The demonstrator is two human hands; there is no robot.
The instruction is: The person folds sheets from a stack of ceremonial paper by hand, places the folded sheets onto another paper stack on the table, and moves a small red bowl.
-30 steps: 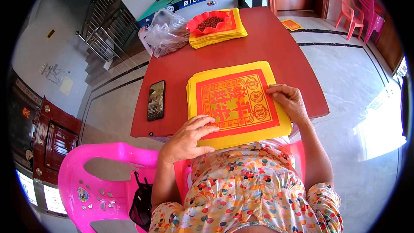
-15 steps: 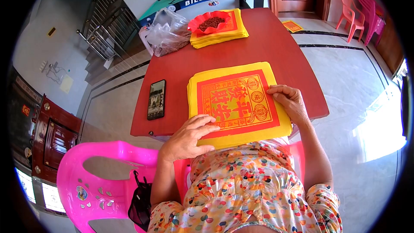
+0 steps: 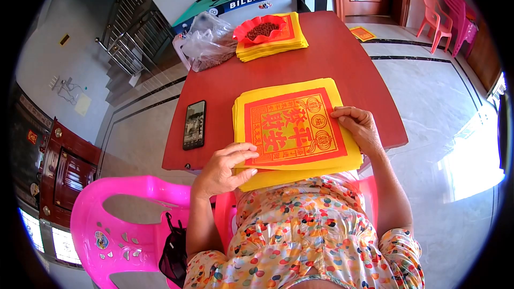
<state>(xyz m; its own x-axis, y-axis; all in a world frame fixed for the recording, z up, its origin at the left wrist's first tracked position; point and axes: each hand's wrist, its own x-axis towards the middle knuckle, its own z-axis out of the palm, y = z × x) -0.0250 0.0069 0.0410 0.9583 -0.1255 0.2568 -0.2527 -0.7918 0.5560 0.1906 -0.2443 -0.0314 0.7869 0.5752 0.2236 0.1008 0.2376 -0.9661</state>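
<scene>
A stack of yellow joss paper (image 3: 251, 184) with red printed panels lies at the table's near edge. Its top joss paper sheet (image 3: 292, 128) bears large characters, and its near left corner is raised, showing a strip of red on the sheet beneath. My left hand (image 3: 222, 168) has that corner between the thumb below and the fingers above. At the right edge of the same sheet, my right hand (image 3: 360, 127) is closed in a pinch, fingertips on the paper. A smartphone (image 3: 194, 124) with its screen lit rests left of the stack.
Farther back on the red table (image 3: 342, 53) are a second paper stack (image 3: 273, 52), a red dish (image 3: 261, 28) of small brown pieces and a clear plastic bag (image 3: 209, 43). A pink chair (image 3: 134, 225) stands at my left. Behind is a billiard table (image 3: 267, 0).
My left hand has moved slightly left and taken the top sheet's near left corner, which has come up from the stack. My right hand has stayed at the right edge.
</scene>
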